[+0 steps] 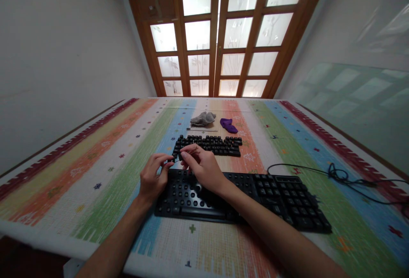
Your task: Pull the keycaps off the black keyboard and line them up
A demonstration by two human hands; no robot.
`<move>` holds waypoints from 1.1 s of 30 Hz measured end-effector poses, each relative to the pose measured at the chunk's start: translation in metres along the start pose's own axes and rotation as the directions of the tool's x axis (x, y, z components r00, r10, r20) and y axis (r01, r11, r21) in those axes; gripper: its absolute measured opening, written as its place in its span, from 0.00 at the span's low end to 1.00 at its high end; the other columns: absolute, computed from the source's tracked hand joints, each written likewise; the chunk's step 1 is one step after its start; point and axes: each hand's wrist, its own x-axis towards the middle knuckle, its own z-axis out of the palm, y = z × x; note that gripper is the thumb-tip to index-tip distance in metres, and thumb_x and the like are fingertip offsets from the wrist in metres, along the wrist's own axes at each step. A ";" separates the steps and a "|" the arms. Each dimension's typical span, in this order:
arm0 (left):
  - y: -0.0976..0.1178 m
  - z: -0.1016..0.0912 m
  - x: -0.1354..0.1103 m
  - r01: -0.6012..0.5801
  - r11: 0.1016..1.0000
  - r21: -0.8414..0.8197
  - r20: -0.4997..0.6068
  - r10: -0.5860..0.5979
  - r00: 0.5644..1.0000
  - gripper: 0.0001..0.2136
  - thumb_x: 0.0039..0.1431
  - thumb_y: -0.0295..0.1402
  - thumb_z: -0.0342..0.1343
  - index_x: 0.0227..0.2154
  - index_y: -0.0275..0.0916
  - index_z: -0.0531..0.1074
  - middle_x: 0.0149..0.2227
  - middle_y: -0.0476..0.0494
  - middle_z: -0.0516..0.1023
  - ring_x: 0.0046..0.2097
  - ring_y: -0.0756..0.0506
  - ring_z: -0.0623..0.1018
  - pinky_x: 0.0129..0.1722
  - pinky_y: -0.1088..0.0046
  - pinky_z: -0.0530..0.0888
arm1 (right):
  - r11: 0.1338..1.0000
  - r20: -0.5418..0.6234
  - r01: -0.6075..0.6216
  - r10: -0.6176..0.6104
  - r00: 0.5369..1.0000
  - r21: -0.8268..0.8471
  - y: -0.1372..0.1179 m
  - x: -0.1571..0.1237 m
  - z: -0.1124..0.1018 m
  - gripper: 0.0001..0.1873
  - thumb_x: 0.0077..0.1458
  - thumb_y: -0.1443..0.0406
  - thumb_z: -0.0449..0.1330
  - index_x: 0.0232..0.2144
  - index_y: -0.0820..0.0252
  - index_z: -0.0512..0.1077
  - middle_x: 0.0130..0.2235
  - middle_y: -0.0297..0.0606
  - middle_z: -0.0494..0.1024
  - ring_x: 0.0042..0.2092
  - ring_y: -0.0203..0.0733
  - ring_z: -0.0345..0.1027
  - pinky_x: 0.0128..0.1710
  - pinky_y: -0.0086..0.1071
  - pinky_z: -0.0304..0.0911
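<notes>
A black keyboard (204, 210) lies across the table, its left part bare of keycaps and showing rows of small round posts. Over its upper left edge, my left hand (155, 173) pinches a small black keycap (173, 158) between thumb and fingertips. My right hand (203, 165) is closed in a pinch just beside it. Something thin seems to lie between the right fingers, too small to make out. Behind both hands, loose black keycaps (220, 144) are laid out in rows, partly hidden by the right hand.
Beyond the keycaps lie a thin stick (203, 130), a crumpled grey cloth (203, 119) and a purple cloth (228, 125). The keyboard's black cable (341, 173) coils to the right. A striped tablecloth (105, 176) covers the table, with walls on both sides.
</notes>
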 end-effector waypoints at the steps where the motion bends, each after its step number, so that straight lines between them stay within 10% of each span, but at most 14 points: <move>1: 0.000 0.000 0.000 0.000 1.000 0.012 -0.015 0.001 1.000 0.05 0.61 0.24 0.58 0.38 0.39 0.74 0.35 0.47 0.76 0.35 0.50 0.76 0.38 0.74 0.73 | 0.998 0.001 0.043 -0.043 0.999 -0.047 0.000 -0.001 0.002 0.07 0.63 0.61 0.57 0.40 0.59 0.71 0.27 0.32 0.77 0.28 0.35 0.73 0.28 0.28 0.69; 13: -0.003 0.001 -0.001 -0.006 0.999 0.049 0.002 0.006 1.000 0.03 0.63 0.26 0.56 0.38 0.38 0.73 0.36 0.46 0.77 0.36 0.48 0.77 0.39 0.72 0.75 | 0.747 0.067 0.468 -0.499 0.864 -0.472 0.005 -0.010 0.012 0.11 0.68 0.65 0.51 0.45 0.64 0.72 0.39 0.45 0.82 0.38 0.42 0.78 0.40 0.32 0.72; 25: -0.006 -0.002 0.002 0.043 0.999 0.021 0.084 -0.045 0.995 0.03 0.63 0.28 0.57 0.38 0.39 0.74 0.35 0.47 0.76 0.35 0.49 0.76 0.39 0.72 0.74 | 0.680 0.156 0.280 -0.239 0.958 -0.677 -0.007 -0.006 0.000 0.11 0.67 0.67 0.50 0.39 0.62 0.72 0.33 0.43 0.80 0.33 0.43 0.75 0.34 0.32 0.66; 33: -0.024 0.001 0.001 0.160 0.987 0.000 0.304 -0.152 0.940 0.03 0.60 0.32 0.59 0.35 0.41 0.77 0.36 0.45 0.79 0.37 0.45 0.77 0.41 0.67 0.74 | 0.711 0.052 0.267 -0.309 0.949 -0.651 -0.024 0.001 -0.016 0.09 0.66 0.67 0.53 0.37 0.62 0.73 0.31 0.41 0.80 0.30 0.40 0.73 0.32 0.31 0.63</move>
